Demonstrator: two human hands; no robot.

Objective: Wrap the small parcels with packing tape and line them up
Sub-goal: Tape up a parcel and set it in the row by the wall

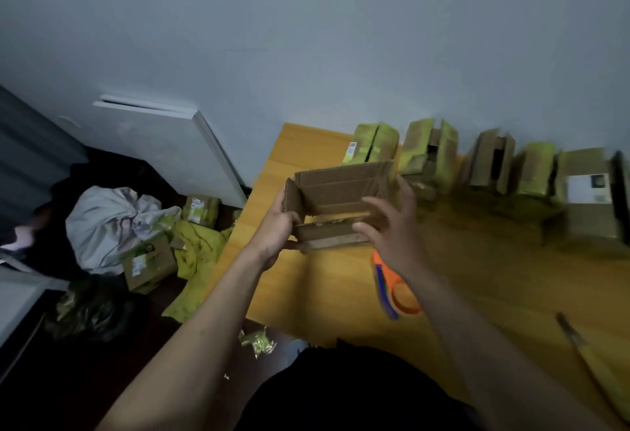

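Note:
An open brown cardboard box point(335, 192) hangs above the wooden table point(306, 294), its flaps up and its inside facing me. My left hand point(276, 229) grips the box's left end and lower edge. My right hand point(388, 229) is at the box's right side with fingers spread and loosely bent; the blur hides whether it touches the card. Several small parcels point(429, 151) wrapped in yellow-green tape stand in a row along the table's far edge by the wall. An orange and blue tape dispenser point(392, 289) lies on the table under my right wrist.
A knife-like tool point(579, 345) lies at the table's right front. On the dark floor to the left are a grey sack point(102, 222), more cardboard boxes point(150, 263), yellow wrapping scraps point(197, 250) and a white board point(170, 144) leaning on the wall.

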